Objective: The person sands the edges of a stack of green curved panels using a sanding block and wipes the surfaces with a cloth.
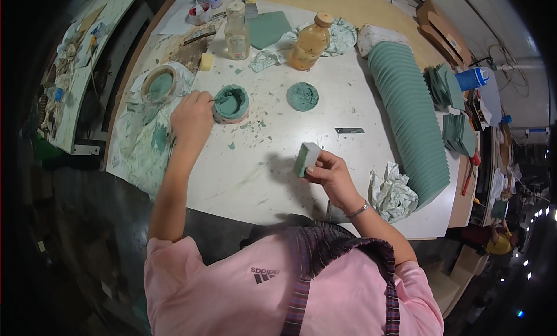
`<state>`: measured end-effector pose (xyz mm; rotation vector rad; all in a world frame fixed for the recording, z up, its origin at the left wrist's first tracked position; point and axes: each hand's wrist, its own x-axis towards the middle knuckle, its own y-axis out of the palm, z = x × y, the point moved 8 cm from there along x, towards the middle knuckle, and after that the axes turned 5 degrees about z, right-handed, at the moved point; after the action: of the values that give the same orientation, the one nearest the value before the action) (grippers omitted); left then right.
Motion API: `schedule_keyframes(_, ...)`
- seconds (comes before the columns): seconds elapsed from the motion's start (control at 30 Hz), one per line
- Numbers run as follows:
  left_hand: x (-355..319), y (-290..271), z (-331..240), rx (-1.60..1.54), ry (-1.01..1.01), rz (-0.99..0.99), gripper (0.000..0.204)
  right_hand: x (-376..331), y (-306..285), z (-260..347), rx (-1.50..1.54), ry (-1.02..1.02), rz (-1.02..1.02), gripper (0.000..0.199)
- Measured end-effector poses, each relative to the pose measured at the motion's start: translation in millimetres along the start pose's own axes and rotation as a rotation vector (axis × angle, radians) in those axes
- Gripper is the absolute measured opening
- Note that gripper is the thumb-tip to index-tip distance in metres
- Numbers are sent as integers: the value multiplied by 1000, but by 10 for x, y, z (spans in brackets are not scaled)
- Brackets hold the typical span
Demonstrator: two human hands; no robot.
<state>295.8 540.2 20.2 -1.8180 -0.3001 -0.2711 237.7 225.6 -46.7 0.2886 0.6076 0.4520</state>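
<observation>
A long fanned row of green tiles (409, 121) fills the counter's (261, 168) right edge; bottles (307, 41) and rags crowd the far edge; nearer the left edge, the left hand (192, 118) grips a small tool dipped into a tub (230, 103) of green paste; the right hand (332, 174) pinches a tile (306, 158) upright, edge exposed, near the front edge.

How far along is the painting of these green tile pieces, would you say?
Done, it seems: a long row of green pieces stands along the table's right side. In hand: the right hand holds one block, while the left hand dips a tool into the paint pot. What is left cannot be told.
</observation>
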Motion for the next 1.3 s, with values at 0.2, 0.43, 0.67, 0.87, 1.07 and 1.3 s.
schedule_keyframes(0.2,67,196,-80,14,128,100,4,302,172,-13,16,58,50,38)
schedule_keyframes(0.43,214,153,-90,-60,114,56,4,513,343,13,39,75,72,21)
schedule_keyframes(0.67,211,187,-76,-110,107,295,4,699,333,32,19,114,119,26)
schedule_keyframes(0.87,235,163,-26,-180,104,137,6,875,468,82,32,101,70,17)
schedule_keyframes(1.07,259,155,-6,-87,68,246,5,1020,468,118,43,91,61,17)
schedule_keyframes(1.3,270,157,-36,-116,62,305,4,1149,537,141,14,85,64,19)
